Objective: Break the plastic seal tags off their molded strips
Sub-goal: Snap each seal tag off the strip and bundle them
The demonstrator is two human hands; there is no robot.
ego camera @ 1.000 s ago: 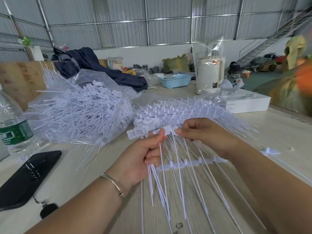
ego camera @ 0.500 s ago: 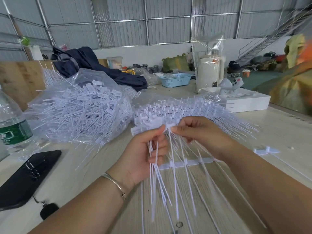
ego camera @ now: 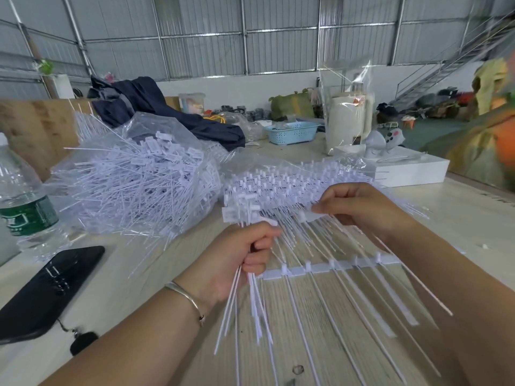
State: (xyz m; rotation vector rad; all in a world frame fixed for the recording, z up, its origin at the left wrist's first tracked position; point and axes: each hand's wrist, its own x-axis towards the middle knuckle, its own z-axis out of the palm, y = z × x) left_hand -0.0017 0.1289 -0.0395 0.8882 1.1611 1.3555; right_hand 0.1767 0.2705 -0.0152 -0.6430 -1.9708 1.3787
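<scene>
My left hand (ego camera: 245, 254) is closed around a bundle of loose white seal tags (ego camera: 250, 305), their thin tails hanging down over the table and their flat heads sticking up above my fist. My right hand (ego camera: 359, 207) pinches the head of one tag still joined to a molded strip (ego camera: 315, 267). That white strip lies across the table under my hands, with several tag tails running from it toward me. A stack of unbroken strips (ego camera: 278, 185) sits just beyond my hands on clear plastic.
A clear bag heaped with separated tags (ego camera: 139, 185) lies to the left. A water bottle (ego camera: 22, 201) and a black phone (ego camera: 50, 291) sit at the far left. A white box (ego camera: 409, 171), a bagged white jug (ego camera: 348, 121) and a blue basket (ego camera: 291, 132) stand behind.
My hands have moved apart: the right hand has shifted right along the strip to another tag, and the left hand has dropped slightly with its bundle.
</scene>
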